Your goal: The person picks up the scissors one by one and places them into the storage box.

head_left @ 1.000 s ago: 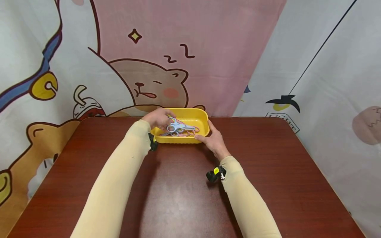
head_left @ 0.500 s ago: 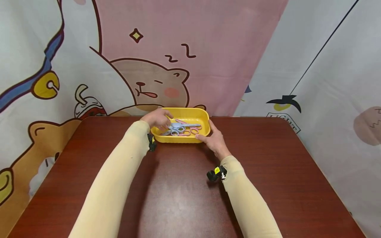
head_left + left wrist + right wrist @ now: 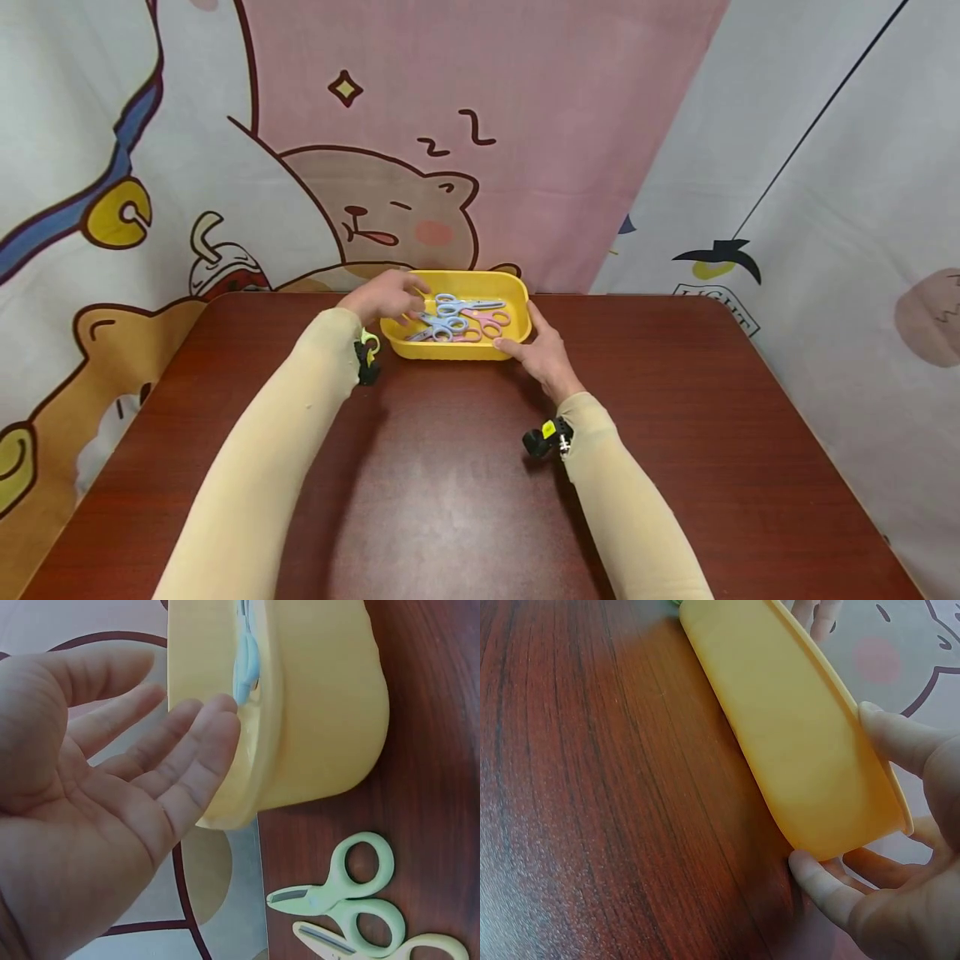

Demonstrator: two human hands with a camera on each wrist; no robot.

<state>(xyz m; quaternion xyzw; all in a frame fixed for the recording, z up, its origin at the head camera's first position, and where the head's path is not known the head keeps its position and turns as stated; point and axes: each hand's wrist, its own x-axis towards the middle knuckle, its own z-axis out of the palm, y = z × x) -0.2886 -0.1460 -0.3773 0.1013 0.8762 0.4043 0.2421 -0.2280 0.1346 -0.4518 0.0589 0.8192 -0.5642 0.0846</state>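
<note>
My left hand (image 3: 384, 297) hovers over the left end of a yellow plastic tub (image 3: 450, 352), fingers loosely bent. Its palm holds nothing in the left wrist view. Inside the tub lie blue scissors (image 3: 471, 307), a second blue pair and pink scissors (image 3: 495, 322), partly overlapping. My right hand (image 3: 546, 357) grips the tub's right end. In the right wrist view its thumb rests on the rim, with other fingers around the lower corner. Green scissors (image 3: 352, 881) lie on the table left of the tub, beside yellow scissors (image 3: 375, 946) cut off by the frame.
The tub stands at the far edge of a dark red-brown table (image 3: 450, 500). Directly behind hangs a cloth backdrop (image 3: 540, 150) with cartoon animals. Black wrist cameras are strapped below both hands.
My left hand has let go of the upper blue scissors, which now lie flat in the tub, and drawn back left. The green scissors have come into view. My right hand has kept its grip.
</note>
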